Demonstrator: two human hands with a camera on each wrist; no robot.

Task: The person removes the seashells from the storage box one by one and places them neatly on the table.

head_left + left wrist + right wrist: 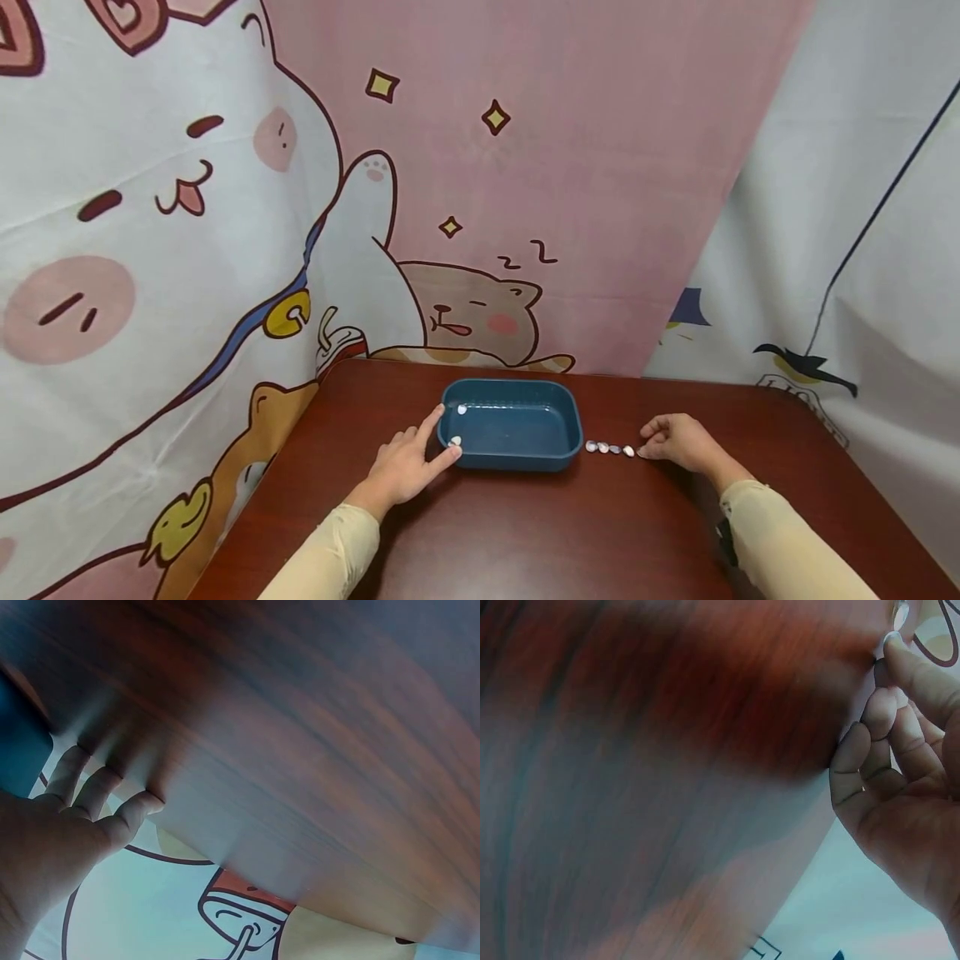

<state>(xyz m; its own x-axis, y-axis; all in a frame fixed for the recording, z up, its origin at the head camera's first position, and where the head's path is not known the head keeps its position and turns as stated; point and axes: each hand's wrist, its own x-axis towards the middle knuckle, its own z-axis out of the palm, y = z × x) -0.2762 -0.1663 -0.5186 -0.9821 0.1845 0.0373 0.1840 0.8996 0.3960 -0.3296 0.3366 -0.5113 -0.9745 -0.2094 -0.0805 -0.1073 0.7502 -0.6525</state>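
A dark blue rectangular tub (517, 461) stands on the table with two small whitish shell-like pieces in its left part, one (461, 409) near the back and another (456, 441) near the front. My left hand (405, 465) rests against the tub's left side, thumb and index finger spread along the rim; its other fingers (96, 787) touch the tabletop. From the tub's right side a row of several small shiny shell-like pieces (615, 449) runs rightward. At the row's right end my right hand (678, 442) pinches a small shell-like piece (642, 452) at the tabletop, mostly covered by the fingertips.
The brown wooden table (585, 533) reaches back to a pink and white cartoon cloth (600, 167), which also hangs along both sides. Something dark (726, 542) shows under the right sleeve.
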